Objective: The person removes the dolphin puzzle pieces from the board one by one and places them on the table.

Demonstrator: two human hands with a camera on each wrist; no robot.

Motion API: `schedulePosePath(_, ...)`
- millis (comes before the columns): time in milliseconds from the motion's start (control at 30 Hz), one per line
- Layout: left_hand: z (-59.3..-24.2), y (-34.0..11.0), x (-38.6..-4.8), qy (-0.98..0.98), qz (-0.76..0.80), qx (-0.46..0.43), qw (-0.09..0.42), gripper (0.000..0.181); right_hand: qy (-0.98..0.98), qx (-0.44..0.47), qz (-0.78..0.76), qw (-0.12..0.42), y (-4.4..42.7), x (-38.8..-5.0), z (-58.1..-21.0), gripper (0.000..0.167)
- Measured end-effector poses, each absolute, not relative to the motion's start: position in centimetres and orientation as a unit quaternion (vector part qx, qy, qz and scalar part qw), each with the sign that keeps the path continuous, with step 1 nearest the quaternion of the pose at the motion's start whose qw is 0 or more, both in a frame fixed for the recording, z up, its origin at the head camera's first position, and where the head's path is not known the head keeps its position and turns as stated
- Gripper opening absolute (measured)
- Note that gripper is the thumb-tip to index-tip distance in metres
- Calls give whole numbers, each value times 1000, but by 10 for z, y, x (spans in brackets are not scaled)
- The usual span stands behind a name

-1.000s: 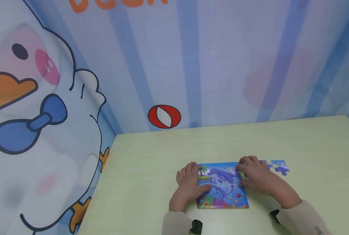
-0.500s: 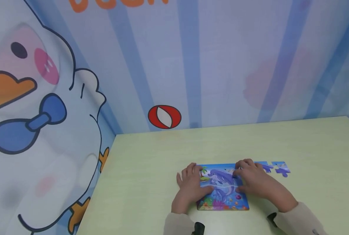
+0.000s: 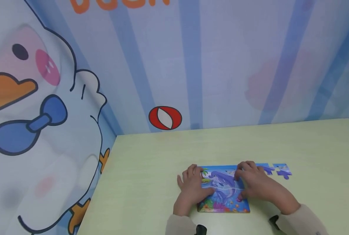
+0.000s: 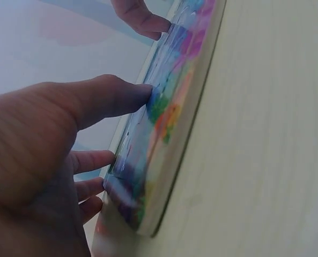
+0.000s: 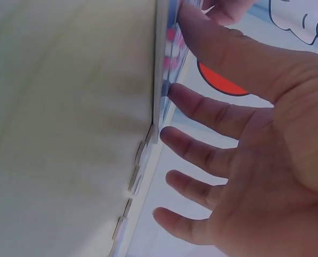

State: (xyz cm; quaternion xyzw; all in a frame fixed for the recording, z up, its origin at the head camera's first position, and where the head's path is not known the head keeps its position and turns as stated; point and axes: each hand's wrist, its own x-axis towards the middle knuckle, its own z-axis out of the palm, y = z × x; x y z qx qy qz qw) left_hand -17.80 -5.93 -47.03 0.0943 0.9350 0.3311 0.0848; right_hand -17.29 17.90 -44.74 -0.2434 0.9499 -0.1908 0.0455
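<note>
A dolphin jigsaw puzzle (image 3: 221,191) in a flat board lies on the table, picturing sea, coral and a palm tree. My left hand (image 3: 191,189) rests at its left side, the thumb on the picture and the other fingers along the left edge. In the left wrist view, the left thumb (image 4: 113,99) touches the puzzle face near its thick pale rim (image 4: 172,176). On the right part of the picture, my right hand (image 3: 256,181) touches with thumb and index finger. Its other fingers (image 5: 196,152) are spread and slightly bent; part of the puzzle is hidden beneath this hand.
Loose puzzle pieces (image 3: 283,170) lie on the table (image 3: 145,176) just beyond the right hand, partly hidden by it. Behind the table stands a striped blue wall (image 3: 221,65). A printed duck panel (image 3: 59,137) borders the left side.
The right hand's thumb and fingertips have slid a little toward the puzzle's near side. The left hand has stayed at the left edge. The view has shifted slightly.
</note>
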Motion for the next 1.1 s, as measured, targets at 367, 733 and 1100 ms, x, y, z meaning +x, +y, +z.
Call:
schedulePosePath(367, -468, -61, -179, 937, 330, 88, 71, 66, 951, -243, -187, 40, 172, -171, -444, 40)
schedulePosePath(733, -470, -59, -182, 939, 325, 93, 64, 68, 952, -232, -196, 44, 177, -176, -447, 41)
schedulePosePath(1100, -471, -59, -178, 937, 329, 93, 67, 70, 945, -237, -217, 55, 177, -176, -447, 44)
